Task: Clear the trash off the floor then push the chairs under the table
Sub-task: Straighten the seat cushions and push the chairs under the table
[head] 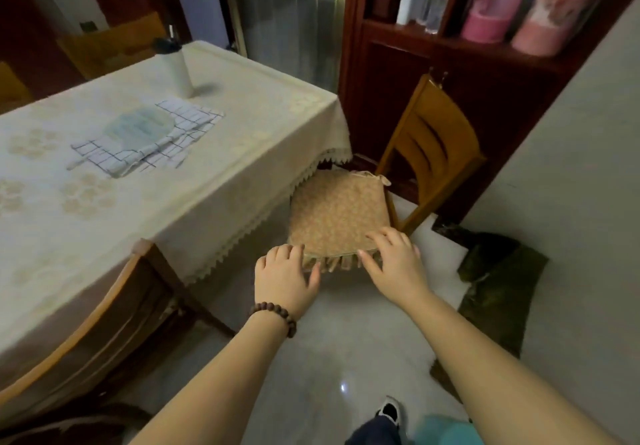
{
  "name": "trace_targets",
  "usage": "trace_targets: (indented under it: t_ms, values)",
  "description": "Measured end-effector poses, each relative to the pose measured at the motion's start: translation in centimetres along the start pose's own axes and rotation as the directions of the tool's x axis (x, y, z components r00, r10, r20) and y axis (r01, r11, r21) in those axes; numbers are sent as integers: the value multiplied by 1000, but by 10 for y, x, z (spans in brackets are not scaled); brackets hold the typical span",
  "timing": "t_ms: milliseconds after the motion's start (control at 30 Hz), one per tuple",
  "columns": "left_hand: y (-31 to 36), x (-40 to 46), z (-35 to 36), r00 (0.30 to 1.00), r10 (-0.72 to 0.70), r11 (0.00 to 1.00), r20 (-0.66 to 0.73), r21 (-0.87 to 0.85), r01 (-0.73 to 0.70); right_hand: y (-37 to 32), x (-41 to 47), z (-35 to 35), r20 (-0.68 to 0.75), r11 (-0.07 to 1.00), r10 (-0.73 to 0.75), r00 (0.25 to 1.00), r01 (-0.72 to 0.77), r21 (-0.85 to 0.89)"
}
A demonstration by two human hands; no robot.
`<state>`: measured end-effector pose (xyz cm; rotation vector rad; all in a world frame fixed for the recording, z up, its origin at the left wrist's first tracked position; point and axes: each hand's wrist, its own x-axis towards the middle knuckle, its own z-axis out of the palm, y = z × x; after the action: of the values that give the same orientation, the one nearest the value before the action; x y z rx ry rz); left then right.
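A wooden chair [433,143] with a tan cushion [336,209] stands at the table's end, its seat partly under the cream tablecloth [207,174] and its back toward the cabinet. My left hand [284,275], a bead bracelet on its wrist, grips the near edge of the seat, fingers over the cushion and thumb at the fringe. My right hand [394,261] rests on the cushion's near right corner with fingers spread. A dark green crumpled bag or cloth [498,278] lies on the floor by the right wall.
A second chair [86,309] sits tucked under the table's long side at lower left. More chairs [114,46] stand at the far side. A white tumbler [178,70], checked cloth and fan lie on the table. A dark wood cabinet [485,74] is behind. My shoe [389,410] is on the pale tiles.
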<state>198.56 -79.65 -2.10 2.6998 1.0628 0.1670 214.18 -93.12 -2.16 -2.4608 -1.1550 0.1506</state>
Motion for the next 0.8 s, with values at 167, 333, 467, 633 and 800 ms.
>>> trace_targets:
  t_ms: [167, 333, 467, 633, 800]
  values:
    - [104, 60, 27, 996, 77, 997, 34, -28, -76, 108, 17, -47, -60, 991, 130, 990, -130, -12]
    - [202, 121, 49, 988, 148, 988, 40, -56, -145, 203, 30, -100, -155, 968, 235, 960, -245, -51]
    - [262, 161, 60, 981, 190, 980, 43, -69, -186, 256, 43, -130, -179, 949, 300, 937, -312, -40]
    - [321, 218, 79, 979, 205, 972, 10, -118, -203, 312, 78, -145, -183, 936, 338, 923, -350, -36]
    - [368, 292, 99, 977, 209, 962, -27, -174, -211, 368, 143, -155, -178, 938, 335, 925, -345, -28]
